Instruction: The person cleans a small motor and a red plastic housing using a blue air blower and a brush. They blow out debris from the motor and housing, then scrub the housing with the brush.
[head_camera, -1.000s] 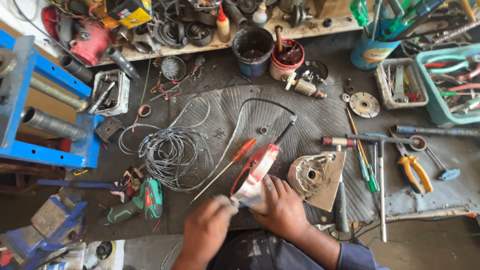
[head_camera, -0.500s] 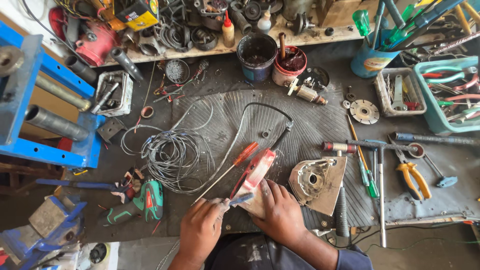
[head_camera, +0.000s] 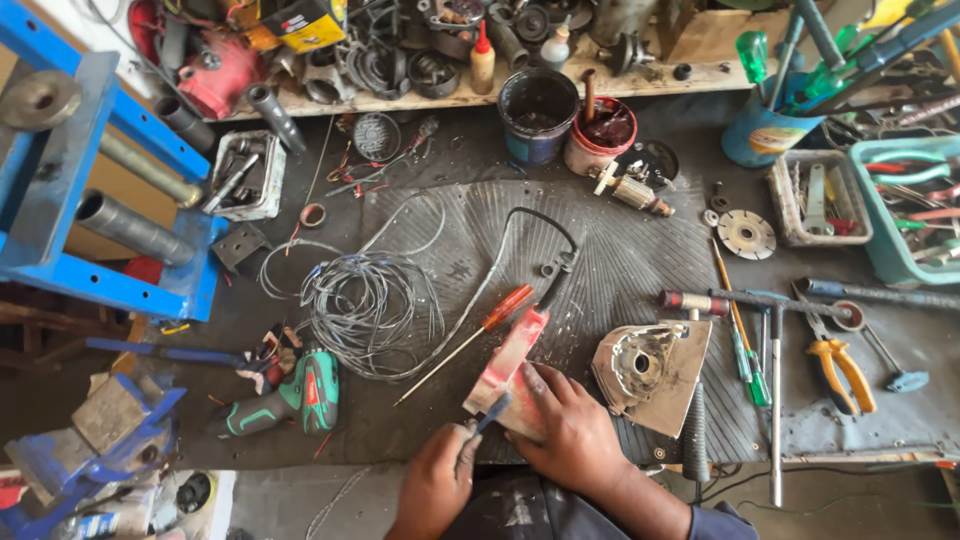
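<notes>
Gripping: right hand on scuffed red plastic casing; left hand pinching slim blue-handled tool.

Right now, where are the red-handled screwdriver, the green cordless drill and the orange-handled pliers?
red-handled screwdriver (head_camera: 508, 303): head view, on its red handle.
green cordless drill (head_camera: 312, 388): head view, on the green body.
orange-handled pliers (head_camera: 848, 370): head view, on an orange handle.

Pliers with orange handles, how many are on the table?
1. The orange-handled pliers lie at the right side of the mat, beside the long metal bar. More may hide in the green tray.
</notes>
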